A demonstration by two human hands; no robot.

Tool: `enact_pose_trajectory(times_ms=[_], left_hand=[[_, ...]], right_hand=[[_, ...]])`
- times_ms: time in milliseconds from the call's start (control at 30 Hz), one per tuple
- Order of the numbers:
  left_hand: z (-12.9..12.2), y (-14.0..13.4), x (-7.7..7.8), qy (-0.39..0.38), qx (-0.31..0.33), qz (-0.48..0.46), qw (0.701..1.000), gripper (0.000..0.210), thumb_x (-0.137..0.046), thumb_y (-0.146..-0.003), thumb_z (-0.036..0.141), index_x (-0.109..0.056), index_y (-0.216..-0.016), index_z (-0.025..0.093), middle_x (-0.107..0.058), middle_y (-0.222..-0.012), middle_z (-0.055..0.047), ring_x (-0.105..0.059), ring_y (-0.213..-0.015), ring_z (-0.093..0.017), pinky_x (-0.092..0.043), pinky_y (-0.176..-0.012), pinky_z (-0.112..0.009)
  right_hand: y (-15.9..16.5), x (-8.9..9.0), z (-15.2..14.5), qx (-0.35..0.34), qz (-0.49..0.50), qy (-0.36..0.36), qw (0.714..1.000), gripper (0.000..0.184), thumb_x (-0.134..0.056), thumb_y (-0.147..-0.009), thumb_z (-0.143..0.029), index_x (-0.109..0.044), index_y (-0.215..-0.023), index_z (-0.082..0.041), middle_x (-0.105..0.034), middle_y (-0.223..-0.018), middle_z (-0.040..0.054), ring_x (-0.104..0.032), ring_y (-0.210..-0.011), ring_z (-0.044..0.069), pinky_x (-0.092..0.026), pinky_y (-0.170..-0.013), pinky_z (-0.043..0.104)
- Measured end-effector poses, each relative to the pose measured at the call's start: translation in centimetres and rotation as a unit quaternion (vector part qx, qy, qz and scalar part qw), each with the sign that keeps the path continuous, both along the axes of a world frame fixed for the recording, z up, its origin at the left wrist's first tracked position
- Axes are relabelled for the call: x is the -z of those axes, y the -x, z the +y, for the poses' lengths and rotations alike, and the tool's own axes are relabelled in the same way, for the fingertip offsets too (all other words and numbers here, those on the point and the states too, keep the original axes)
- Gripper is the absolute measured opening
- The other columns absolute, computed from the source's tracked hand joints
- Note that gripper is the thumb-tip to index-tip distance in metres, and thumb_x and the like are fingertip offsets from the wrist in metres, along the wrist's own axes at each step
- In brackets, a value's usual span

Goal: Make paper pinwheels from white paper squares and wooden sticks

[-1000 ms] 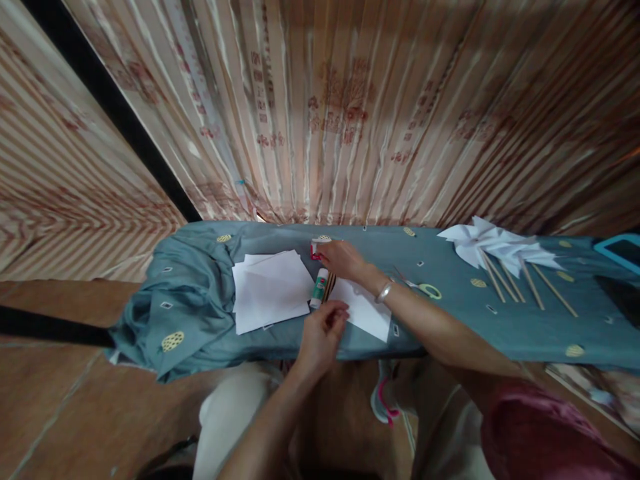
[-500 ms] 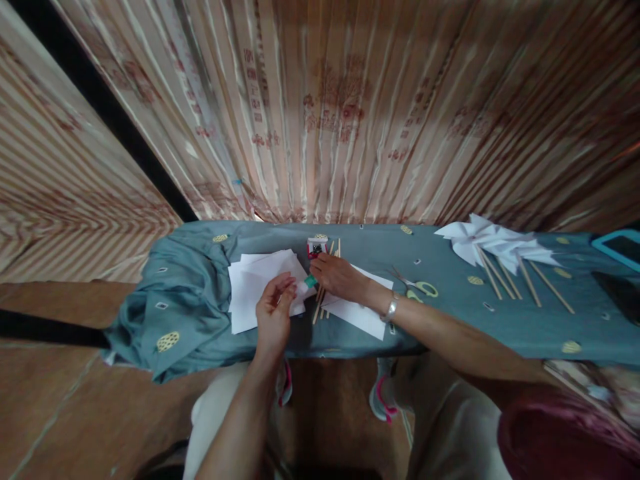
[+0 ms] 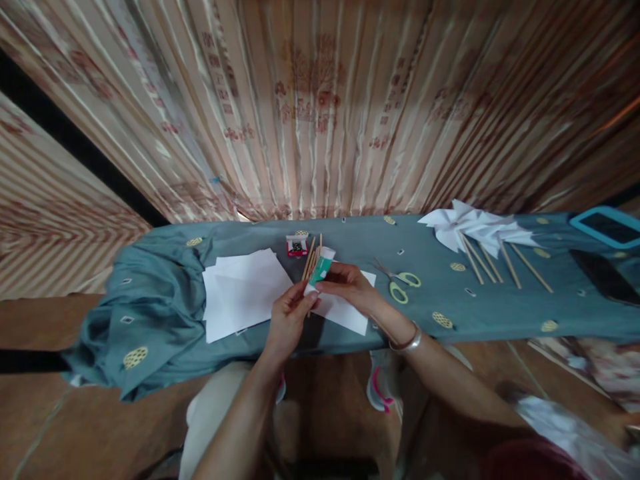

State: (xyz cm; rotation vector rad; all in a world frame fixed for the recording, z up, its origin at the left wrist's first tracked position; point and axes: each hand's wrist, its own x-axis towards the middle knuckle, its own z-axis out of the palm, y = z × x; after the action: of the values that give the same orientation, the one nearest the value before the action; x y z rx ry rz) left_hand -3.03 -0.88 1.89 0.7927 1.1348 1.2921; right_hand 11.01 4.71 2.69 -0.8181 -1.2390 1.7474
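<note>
Glue stick [image 3: 323, 268], green and white, tilts between both hands over the tablecloth [image 3: 350, 235]; the right hand [image 3: 347, 285] curls its fingers around the side, while the left hand [image 3: 289, 317], nearly closed, pinches the lower end. Wooden sticks [image 3: 309, 257] lie just behind, white paper stack [image 3: 243, 293] to the left, scissors [image 3: 399, 283] to the right

A patterned blue-green cloth [image 3: 165, 273] covers the desk [image 3: 480, 317], bunched at the left end. On it lie stacked white paper [image 3: 245, 287], an open red box [image 3: 297, 247], wooden sticks [image 3: 309, 259], a loose white sheet [image 3: 350, 310], green-handled scissors [image 3: 395, 275], stick-mounted paper pinwheels [image 3: 477, 229], a dark flat slab [image 3: 605, 277] and a blue-framed panel [image 3: 610, 227].
</note>
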Motion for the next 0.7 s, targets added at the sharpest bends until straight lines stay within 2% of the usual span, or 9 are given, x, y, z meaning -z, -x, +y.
enact_pose_trajectory(times_ms=[200,367,500,600,700], left_hand=[[0.6,-2.1,0.0,0.005,0.055,0.045,0.997,0.038,-0.076,-0.063,0.047,-0.072,-0.08,0.013,-0.063,-0.064,0.001,-0.053,-0.059,-0.011,-0.045,-0.063,-0.024],[1.0,-4.0,0.5,0.018,0.069,0.027,0.997,0.037,-0.073,-0.067,0.049,-0.07,-0.074,0.012,-0.062,-0.063,-0.001,-0.05,-0.057,-0.01,-0.043,-0.062,-0.023],[-0.2,-5.1,1.2,0.053,0.12,0.004,0.991,0.04,-0.072,-0.067,0.051,-0.068,-0.071,0.012,-0.059,-0.061,0.0,-0.048,-0.055,-0.009,-0.041,-0.06,-0.023],[-1.7,-5.4,1.6,0.036,0.172,0.055,0.983,0.036,-0.067,-0.075,0.047,-0.068,-0.078,0.012,-0.059,-0.063,0.0,-0.05,-0.06,-0.011,-0.042,-0.062,-0.023],[-2.5,-5.5,1.9,-0.036,0.179,0.166,0.969,0.029,-0.06,-0.082,0.039,-0.068,-0.094,0.014,-0.062,-0.073,-0.002,-0.055,-0.068,-0.014,-0.045,-0.068,-0.027]], right_hand=[[-1.9,0.3,0.3,0.058,-0.022,0.033,0.998,0.028,-0.084,-0.057,-0.038,-0.069,-0.07,-0.019,-0.062,-0.062,-0.0047,-0.048,-0.055,0.008,-0.038,-0.054,0.022],[-3.1,0.6,0.3,0.105,-0.012,0.053,0.993,0.033,-0.083,-0.056,-0.045,-0.067,-0.063,-0.017,-0.06,-0.057,-0.004,-0.044,-0.05,0.008,-0.033,-0.049,0.023],[-5.8,0.1,2.0,0.193,0.01,0.06,0.979,0.035,-0.084,-0.054,-0.046,-0.065,-0.06,-0.018,-0.058,-0.054,-0.0051,-0.042,-0.048,0.006,-0.034,-0.048,0.021],[-8.5,-0.3,3.3,0.239,0.027,0.047,0.97,0.036,-0.086,-0.054,-0.047,-0.064,-0.061,-0.018,-0.059,-0.057,-0.0047,-0.045,-0.051,0.006,-0.036,-0.048,0.019],[-9.8,0.0,3.3,0.231,0.009,0.057,0.971,0.036,-0.087,-0.052,-0.044,-0.066,-0.063,-0.017,-0.06,-0.058,-0.0031,-0.048,-0.052,0.006,-0.039,-0.05,0.019]])
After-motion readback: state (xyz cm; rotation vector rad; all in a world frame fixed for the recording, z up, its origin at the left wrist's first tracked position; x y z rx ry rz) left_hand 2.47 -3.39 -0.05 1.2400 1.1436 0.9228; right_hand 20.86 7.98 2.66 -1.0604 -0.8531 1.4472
